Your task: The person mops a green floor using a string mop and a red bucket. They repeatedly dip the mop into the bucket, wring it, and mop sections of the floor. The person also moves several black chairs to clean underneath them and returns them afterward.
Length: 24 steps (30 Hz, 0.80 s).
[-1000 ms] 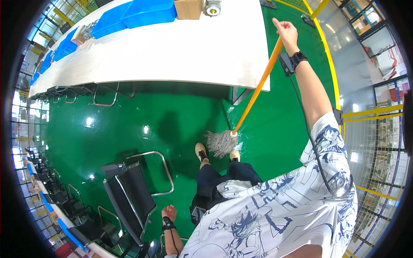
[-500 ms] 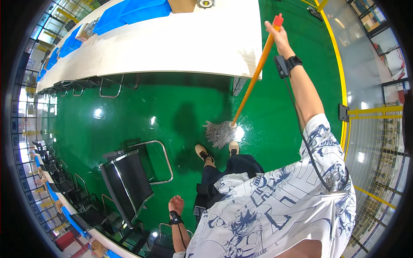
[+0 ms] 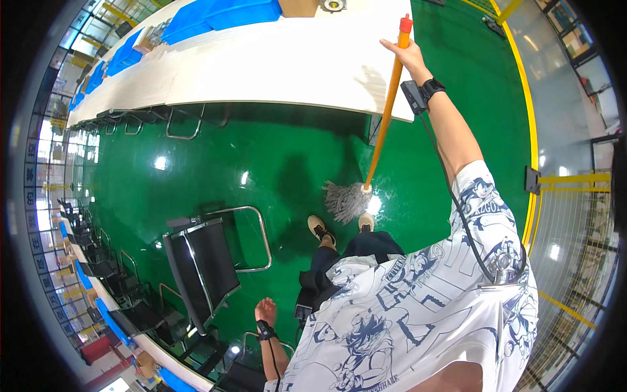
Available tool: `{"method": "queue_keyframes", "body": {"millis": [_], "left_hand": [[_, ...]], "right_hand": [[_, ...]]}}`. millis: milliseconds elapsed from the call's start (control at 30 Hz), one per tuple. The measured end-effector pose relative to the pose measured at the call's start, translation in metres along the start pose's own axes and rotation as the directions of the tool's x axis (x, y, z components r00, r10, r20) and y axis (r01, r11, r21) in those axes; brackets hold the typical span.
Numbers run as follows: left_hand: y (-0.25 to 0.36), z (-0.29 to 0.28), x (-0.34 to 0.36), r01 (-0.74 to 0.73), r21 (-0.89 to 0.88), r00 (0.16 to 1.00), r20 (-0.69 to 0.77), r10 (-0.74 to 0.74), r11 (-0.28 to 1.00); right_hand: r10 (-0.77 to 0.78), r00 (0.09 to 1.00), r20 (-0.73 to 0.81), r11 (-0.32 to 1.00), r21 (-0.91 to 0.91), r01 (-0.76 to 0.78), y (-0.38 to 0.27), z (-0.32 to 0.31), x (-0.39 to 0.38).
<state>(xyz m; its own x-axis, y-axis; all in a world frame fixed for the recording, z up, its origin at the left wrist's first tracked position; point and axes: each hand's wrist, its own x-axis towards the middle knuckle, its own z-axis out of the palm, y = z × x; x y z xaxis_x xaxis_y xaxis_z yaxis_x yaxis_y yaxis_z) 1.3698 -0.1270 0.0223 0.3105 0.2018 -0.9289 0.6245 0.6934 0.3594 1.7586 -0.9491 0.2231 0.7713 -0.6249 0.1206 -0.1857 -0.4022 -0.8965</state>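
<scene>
Orange, the pole (image 3: 386, 117) slants up from the mop head (image 3: 346, 201), which rests on the green floor (image 3: 215, 163) just ahead of 2 shoes (image 3: 318, 228). The right hand (image 3: 410, 60) grips it just below the red cap (image 3: 405, 25), thumb jutting out; such a high hold probably lets the person stand tall. The left hand (image 3: 266, 310), loosely half-curled near the chair (image 3: 206, 261), shows nothing in it, perhaps because 1 hand steadies the pole well enough.

Rough cloth mop head (image 3: 346, 201), glossy floor (image 3: 196, 170)
</scene>
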Motion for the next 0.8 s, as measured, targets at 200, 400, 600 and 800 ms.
{"method": "queue_keyframes", "body": {"millis": [200, 400, 600, 800], "left_hand": [[-0.003, 0.010, 0.001, 0.090, -0.077, 0.996, -0.013, -0.091, 0.993], [-0.001, 0.033, -0.003, 0.111, -0.005, 0.994, -0.005, -0.111, 0.994], [0.037, -0.019, 0.032, 0.116, -0.044, 0.991, 0.068, -0.112, 0.992], [0.077, -0.113, 0.057, 0.157, -0.067, 0.984, 0.092, -0.150, 0.985]], "right_hand": [[0.058, 0.974, -0.220, 0.982, 0.187, -0.016, 0.025, -0.014, -0.003], [0.268, 0.907, -0.325, 0.939, 0.300, -0.170, 0.088, -0.036, -0.054], [0.241, 0.758, -0.606, 0.955, 0.286, -0.075, 0.092, 0.027, -0.193], [0.121, 0.922, -0.368, 0.951, 0.309, -0.002, 0.031, 0.168, -0.294]]}}
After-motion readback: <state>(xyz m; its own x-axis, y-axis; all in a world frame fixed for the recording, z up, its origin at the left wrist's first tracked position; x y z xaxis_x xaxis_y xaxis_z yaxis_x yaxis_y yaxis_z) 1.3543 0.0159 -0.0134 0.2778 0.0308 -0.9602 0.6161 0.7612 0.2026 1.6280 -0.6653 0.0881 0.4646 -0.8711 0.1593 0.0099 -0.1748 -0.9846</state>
